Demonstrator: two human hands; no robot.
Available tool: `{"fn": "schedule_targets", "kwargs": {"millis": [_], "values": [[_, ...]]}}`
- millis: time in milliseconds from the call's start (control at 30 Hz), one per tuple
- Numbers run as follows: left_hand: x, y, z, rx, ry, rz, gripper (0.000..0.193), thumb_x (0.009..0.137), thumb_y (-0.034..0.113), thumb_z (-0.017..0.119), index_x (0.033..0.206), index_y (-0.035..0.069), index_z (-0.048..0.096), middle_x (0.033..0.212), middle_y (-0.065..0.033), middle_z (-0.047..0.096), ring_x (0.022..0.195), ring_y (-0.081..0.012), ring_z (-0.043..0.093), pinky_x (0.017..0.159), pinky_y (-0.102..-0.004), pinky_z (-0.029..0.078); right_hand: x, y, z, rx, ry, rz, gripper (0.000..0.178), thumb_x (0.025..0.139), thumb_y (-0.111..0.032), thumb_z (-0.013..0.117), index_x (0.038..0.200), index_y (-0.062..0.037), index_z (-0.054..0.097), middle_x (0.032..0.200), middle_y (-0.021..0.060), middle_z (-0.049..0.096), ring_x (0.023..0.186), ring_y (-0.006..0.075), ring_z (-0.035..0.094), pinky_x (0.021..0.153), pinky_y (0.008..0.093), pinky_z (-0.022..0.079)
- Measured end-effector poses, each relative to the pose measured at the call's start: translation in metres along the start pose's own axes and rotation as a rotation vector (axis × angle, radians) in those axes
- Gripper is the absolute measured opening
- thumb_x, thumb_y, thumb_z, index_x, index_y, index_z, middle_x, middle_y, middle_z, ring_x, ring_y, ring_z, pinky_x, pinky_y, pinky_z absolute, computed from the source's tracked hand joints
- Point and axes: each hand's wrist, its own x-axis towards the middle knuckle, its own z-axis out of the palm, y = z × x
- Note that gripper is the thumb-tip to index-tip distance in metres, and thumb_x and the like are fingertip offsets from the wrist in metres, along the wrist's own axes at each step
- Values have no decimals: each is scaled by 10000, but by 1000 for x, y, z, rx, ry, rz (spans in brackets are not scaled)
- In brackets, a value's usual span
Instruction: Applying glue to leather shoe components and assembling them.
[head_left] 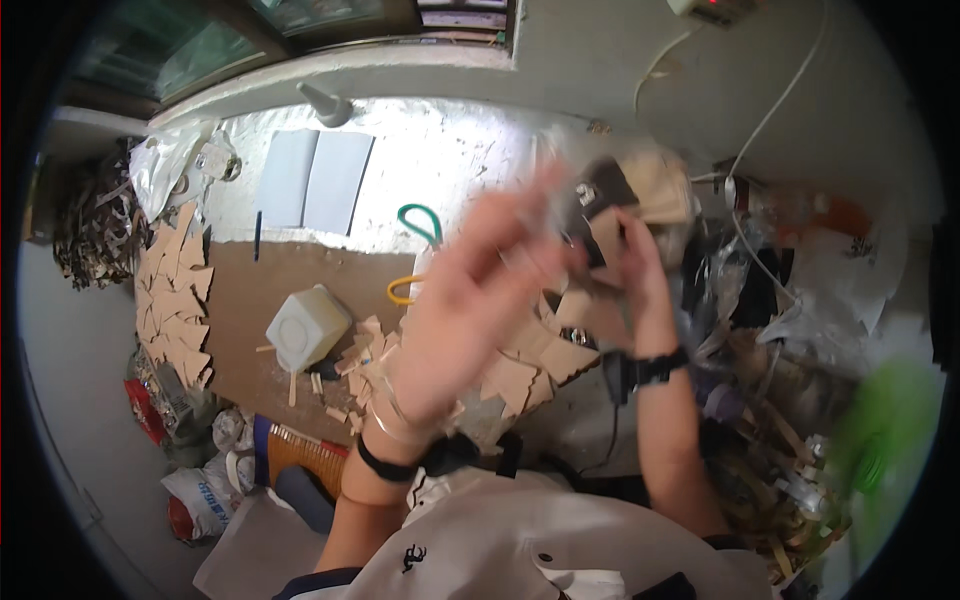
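Observation:
My left hand is raised over the middle of the bench and smeared by motion. Its fingers are too blurred to show whether they hold anything. My right hand pinches a flat tan piece that looks like leather or card. Right behind that piece is a dark object with a small white mark, its kind unclear. Below my hands lie several tan cut pieces with jagged edges. A green loop handle and a yellow loop handle show just left of my left hand.
A white square tub stands among tan scraps. Overlapping tan pieces line the bench's left edge. An open notebook and a pen lie behind. Plastic bags and a blurred green thing crowd the right.

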Motion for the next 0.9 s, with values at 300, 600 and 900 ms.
{"fn": "schedule_targets", "kwargs": {"millis": [300,600,900], "values": [[19,-44,-69,-126,94,303,471,1003,71,554,1459,-8,462,1458,-122,497,1247,-270,570,1075,-474,488,-84,3,-31,-251,231,-307,440,1025,-292,579,1344,9,572,1231,128,656,1123,237,623,1072,413,436],[-38,-74,-75,-98,28,206,488,1018,88,524,1487,10,412,1480,-108,473,1358,-314,484,1176,-470,357,-72,168,-85,-1058,470,-100,568,805,-286,816,1205,53,599,1166,197,654,972,269,662,847,364,521],[-141,-240,-159,51,695,-406,494,971,254,620,1360,-22,491,1257,-111,571,1095,-169,562,915,-309,479,-120,98,-75,-954,437,-13,296,784,-145,820,905,51,634,877,135,702,748,160,639,637,339,488]]}}
